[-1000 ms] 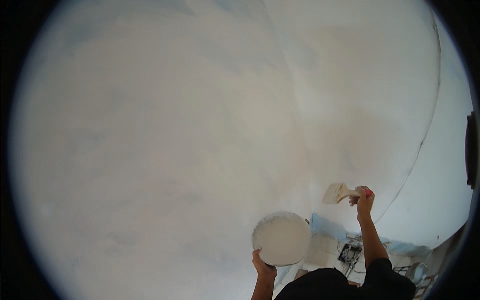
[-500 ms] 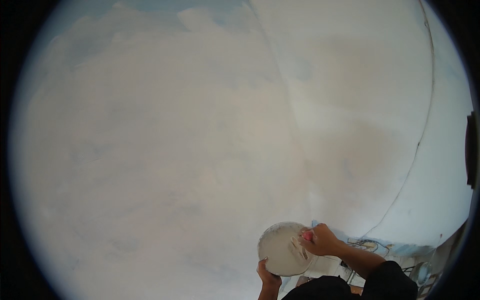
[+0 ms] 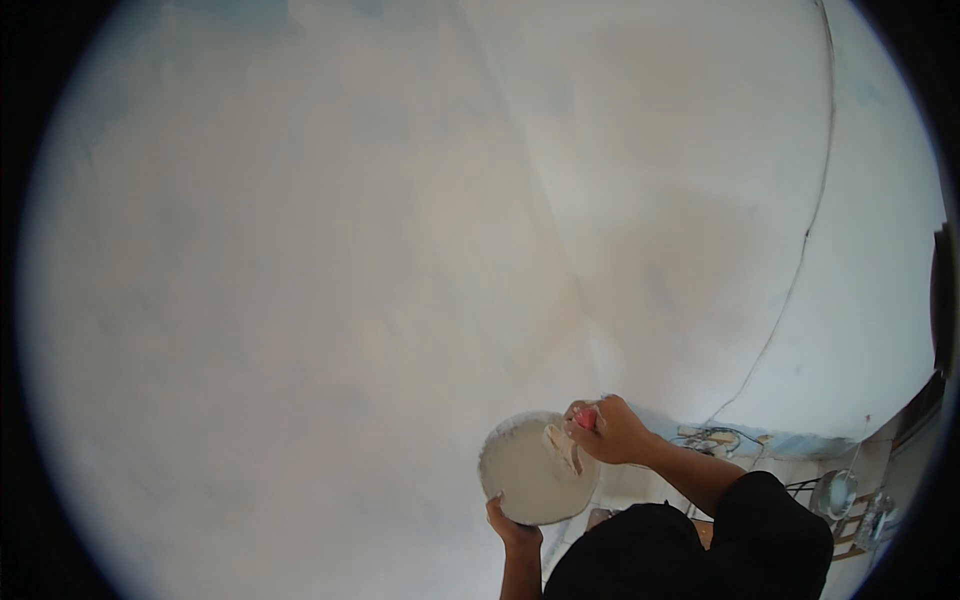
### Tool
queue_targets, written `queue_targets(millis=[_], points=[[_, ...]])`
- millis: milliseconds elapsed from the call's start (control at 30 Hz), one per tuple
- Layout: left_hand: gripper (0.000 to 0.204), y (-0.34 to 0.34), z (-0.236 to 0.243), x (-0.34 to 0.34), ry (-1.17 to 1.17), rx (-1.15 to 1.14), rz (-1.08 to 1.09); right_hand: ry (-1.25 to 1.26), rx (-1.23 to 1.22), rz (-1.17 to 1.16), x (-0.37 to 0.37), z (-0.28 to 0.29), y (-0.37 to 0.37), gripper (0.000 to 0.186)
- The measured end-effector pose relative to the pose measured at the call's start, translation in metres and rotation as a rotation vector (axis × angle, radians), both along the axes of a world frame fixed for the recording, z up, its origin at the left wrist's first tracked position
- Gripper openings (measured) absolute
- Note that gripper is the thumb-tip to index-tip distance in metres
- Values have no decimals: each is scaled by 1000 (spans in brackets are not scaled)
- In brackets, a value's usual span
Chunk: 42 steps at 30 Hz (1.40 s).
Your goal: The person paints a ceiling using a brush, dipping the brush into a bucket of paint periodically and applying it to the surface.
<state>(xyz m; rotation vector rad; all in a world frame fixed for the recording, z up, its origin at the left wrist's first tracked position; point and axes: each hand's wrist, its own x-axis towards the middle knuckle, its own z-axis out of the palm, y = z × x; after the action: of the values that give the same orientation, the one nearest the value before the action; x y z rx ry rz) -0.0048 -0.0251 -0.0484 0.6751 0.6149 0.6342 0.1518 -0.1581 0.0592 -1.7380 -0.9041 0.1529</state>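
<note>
My left hand point(image 3: 517, 525) grips the lower-left rim of a round container point(image 3: 515, 460) of pale, creamy paint, its fingers curled at the edge. My right hand point(image 3: 612, 432) is closed round the red-tipped handle of a wide paintbrush point(image 3: 561, 447), over the container's right side. The brush head is down at the paint; how deep it sits I cannot tell. Around and behind both hands is a patchy white painted wall point(image 3: 350, 280) with bluish areas showing through.
A thin cable point(image 3: 800, 260) runs down the right-hand wall. Low at the right are a tangle of cords point(image 3: 715, 440), a tiled floor point(image 3: 625, 480), a round metal object point(image 3: 832, 495) and a wooden rack point(image 3: 850, 530). A dark shape stands at the far right edge.
A second ago the brush was raised right of the container; it came down-left into it. Since half a second ago, container and both hands have shifted up and left in view.
</note>
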Motion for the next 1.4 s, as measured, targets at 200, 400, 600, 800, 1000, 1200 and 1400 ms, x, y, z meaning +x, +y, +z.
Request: queue_targets(millis=[200, 400, 600, 800, 1000, 1200, 1400], points=[[47, -2, -3, 1, -9, -41, 19, -45, 76, 26, -2, 0, -8, 19], [45, 1, -4, -1, 23, -40, 11, 198, 127, 3, 4, -7, -15, 16], [43, 10, -15, 8, 11, 6, 67, 477, 250, -34, 24, -17, -20, 15], [38, 12, -25, 25, -70, -43, 99, 492, 367, -93, 40, -41, -26, 16], [47, 18, -84, 18, 221, 1068, 330, 457, 483, -142, 43, -70, -25, 15], [54, 9, -66, 18, -134, 130, 173, 337, 460, -36, 31, -70, -24, 15], [55, 19, -67, 13, -123, 213, 101, -135, 92, 53, 13, -31, 19, 13]])
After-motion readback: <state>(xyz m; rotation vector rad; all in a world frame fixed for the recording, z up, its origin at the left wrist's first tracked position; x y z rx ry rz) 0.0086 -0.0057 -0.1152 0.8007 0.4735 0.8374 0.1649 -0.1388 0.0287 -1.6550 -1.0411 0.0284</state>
